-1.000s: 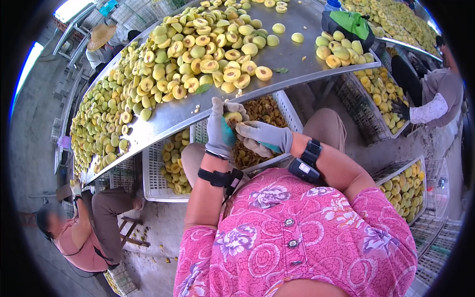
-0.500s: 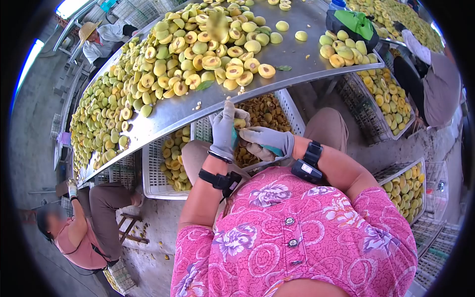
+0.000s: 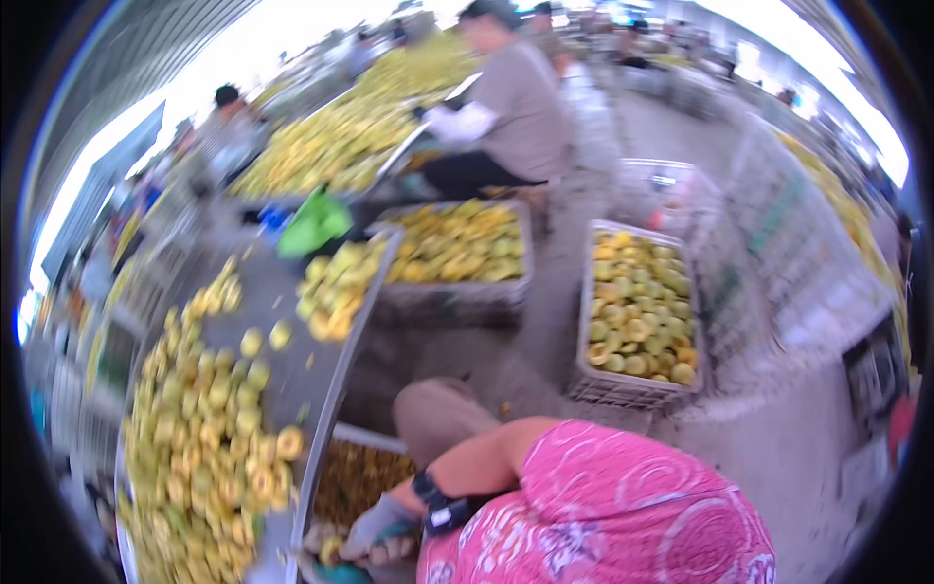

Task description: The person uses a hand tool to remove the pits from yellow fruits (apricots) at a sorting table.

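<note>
Though blurred, fruit [image 3: 332, 551] touching right hand [image 3: 375, 530] fingers [image 3: 389, 552].

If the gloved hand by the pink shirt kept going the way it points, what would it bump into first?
Probably the small yellow fruit right at the fingertips of the right hand, then the metal table's edge. The picture is blurry, so depth is uncertain.
</note>
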A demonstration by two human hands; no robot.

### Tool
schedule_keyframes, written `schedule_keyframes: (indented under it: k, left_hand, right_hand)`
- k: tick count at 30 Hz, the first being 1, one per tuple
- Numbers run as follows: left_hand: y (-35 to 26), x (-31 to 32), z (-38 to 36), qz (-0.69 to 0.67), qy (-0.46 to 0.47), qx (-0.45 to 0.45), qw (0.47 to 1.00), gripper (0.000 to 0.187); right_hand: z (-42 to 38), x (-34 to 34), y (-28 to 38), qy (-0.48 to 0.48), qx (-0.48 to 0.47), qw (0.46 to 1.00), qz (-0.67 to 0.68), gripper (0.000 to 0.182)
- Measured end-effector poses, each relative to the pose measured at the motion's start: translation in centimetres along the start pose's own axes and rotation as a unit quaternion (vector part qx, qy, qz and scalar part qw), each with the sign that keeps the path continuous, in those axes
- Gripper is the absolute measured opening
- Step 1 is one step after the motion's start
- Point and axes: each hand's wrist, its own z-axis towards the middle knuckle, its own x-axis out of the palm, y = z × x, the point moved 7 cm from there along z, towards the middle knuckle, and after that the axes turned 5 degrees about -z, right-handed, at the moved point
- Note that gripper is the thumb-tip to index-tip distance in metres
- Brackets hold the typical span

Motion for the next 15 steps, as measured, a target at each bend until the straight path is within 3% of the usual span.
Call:
schedule_keyframes:
  k: [2, 4, 5, 6, 8, 9, 12, 13, 15]
  left_hand:
    - [-2.7, 1.7, -1.7, 0.013, 0.05, -0.018, 0.998, 0.054]
    - [-2.9, 3.6, -1.2, 0.046, 0.117, -0.052, 0.991, 0.055]
    - [-2.3, 4.3, -0.9, 0.083, 0.15, -0.081, 0.982, 0.057]
    - [-1.0, 4.0, 0.1, 0.082, 0.162, -0.082, 0.98, 0.057]
    - [2.3, 1.6, 3.4, 0.197, 0.092, -0.047, 0.975, 0.062]
    - [0.8, 3.6, 2.8, 0.207, 0.099, -0.011, 0.973, 0.061]
    - [-0.3, 6.6, 1.7, 0.127, 0.045, -0.006, 0.991, 0.061]
    - [0.2, 6.7, 1.6, 0.049, 0.031, -0.094, 0.994, 0.062]
    - [0.6, 6.6, 1.8, 0.044, 0.064, -0.113, 0.991, 0.062]
  right_hand:
    - [-2.1, 1.2, 1.8, -0.034, -0.04, 0.998, -0.028, 0.034]
    - [-2.2, 1.3, 1.8, 0.044, -0.067, 0.996, -0.045, 0.031]
    - [-1.9, 0.3, 1.2, -0.063, -0.07, 0.994, -0.055, 0.046]
    - [-2.1, 0.2, 1.2, -0.072, -0.078, 0.993, -0.054, 0.046]
    - [-3.2, -2.0, 1.1, -0.213, -0.082, 0.97, -0.079, 0.047]
    - [-4.2, -1.2, 1.7, -0.259, -0.108, 0.954, -0.107, 0.047]
    - [-4.8, -1.0, 1.9, -0.32, -0.143, 0.927, -0.131, 0.046]
    - [-4.9, -1.0, 1.9, -0.313, -0.139, 0.933, -0.115, 0.047]
    - [-5.1, -1.3, 1.9, -0.318, -0.134, 0.932, -0.108, 0.045]
